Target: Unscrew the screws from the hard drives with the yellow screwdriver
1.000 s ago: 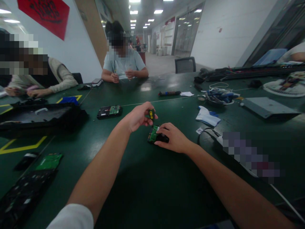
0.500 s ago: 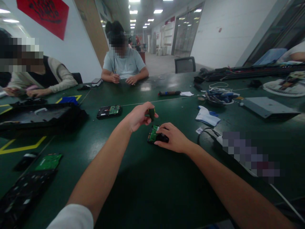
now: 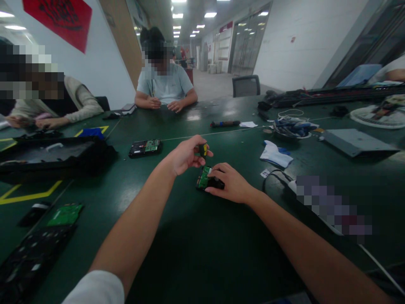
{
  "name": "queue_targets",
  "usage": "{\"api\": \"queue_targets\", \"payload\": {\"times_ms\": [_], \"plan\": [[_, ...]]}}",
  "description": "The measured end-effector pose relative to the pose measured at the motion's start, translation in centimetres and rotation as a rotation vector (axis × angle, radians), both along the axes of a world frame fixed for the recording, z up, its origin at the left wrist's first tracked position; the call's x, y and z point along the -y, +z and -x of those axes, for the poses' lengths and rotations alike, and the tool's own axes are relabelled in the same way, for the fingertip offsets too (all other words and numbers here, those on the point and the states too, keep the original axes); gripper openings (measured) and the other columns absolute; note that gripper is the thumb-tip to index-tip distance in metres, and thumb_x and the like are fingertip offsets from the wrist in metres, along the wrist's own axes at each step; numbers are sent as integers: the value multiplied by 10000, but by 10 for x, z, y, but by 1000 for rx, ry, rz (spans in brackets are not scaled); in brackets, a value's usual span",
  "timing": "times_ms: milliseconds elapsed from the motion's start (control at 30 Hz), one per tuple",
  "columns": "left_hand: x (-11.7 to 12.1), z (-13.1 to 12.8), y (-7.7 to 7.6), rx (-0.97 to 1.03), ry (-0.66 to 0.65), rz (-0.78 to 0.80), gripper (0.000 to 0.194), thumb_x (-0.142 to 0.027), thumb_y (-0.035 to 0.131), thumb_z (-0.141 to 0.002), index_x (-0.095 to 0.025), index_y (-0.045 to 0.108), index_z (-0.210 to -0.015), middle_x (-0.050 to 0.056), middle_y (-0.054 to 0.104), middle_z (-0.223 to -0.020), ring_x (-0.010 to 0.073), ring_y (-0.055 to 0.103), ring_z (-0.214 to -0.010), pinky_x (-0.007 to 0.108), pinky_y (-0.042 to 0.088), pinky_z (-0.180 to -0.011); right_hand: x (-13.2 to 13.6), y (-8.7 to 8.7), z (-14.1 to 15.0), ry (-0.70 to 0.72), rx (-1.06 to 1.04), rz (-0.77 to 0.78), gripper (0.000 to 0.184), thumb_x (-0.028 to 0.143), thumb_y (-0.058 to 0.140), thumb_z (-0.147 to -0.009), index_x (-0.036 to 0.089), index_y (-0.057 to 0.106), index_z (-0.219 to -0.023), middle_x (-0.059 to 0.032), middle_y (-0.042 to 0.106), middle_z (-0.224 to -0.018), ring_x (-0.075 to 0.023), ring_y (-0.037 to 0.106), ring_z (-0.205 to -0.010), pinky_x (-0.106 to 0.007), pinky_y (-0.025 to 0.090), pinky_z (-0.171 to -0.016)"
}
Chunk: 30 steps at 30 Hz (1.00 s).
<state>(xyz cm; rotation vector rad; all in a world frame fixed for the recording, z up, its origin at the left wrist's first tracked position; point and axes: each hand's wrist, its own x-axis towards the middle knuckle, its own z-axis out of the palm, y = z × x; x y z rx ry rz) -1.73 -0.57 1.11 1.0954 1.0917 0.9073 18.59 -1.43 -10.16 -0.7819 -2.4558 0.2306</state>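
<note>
On the dark green table lies a hard drive, its green circuit board facing up. My right hand grips it from the right side, thumb at the near edge and fingers over the top. Above its far edge, my left hand has its fingers closed round a short black and yellow handle, which looks like a screwdriver. The tool stands roughly upright over the drive; its tip is too small to make out.
Another hard drive lies left of my hands, and more drives lie near left. A black tray sits at left. To the right are a white glove, a power strip and a metal case. Two people sit across the table.
The handle in my left hand has turned, so that more of its yellow shows, and my left fingers have shifted slightly. My right hand and the hard drive stay in place.
</note>
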Motion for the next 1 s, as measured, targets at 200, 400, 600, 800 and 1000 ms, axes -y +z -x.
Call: {"api": "queue_targets", "payload": {"times_ms": [200,400,600,800,1000], "plan": [[0,1,0,-16,-54,20,218,-339,573,-854,-135,645,-877,63,657,-795,90,502,-445,218,274,-387,0,0,0,-14,6,15,424,521,755,-915,184,706,-1168,-151,647,-1220,-328,585,-1133,-518,532,-975],[-2,2,-2,-51,-6,-23,200,-359,593,-840,-162,604,-807,81,672,-799,114,532,-504,230,335,-419,0,0,0,-11,-3,24,415,510,761,-913,183,713,-1164,-152,650,-1207,-325,590,-1128,-516,536,-968],[-1,4,0,-61,-43,-25,239,-351,588,-829,-139,671,-900,72,667,-804,102,500,-477,225,285,-384,0,-1,0,-12,6,22,420,512,757,-915,189,708,-1179,-157,645,-1225,-332,586,-1142,-535,536,-968],[-2,2,-2,-13,-37,10,205,-362,582,-831,-159,591,-803,88,684,-793,104,513,-470,219,283,-380,-1,-2,0,-2,-11,1,428,514,757,-915,173,710,-1168,-161,649,-1203,-327,591,-1123,-513,542,-957],[0,2,1,-48,-22,-36,213,-333,599,-838,-131,661,-863,69,665,-768,102,513,-469,226,301,-382,-1,-3,-1,-10,-8,4,426,522,757,-913,188,711,-1175,-161,648,-1215,-330,590,-1142,-529,536,-971]]}}
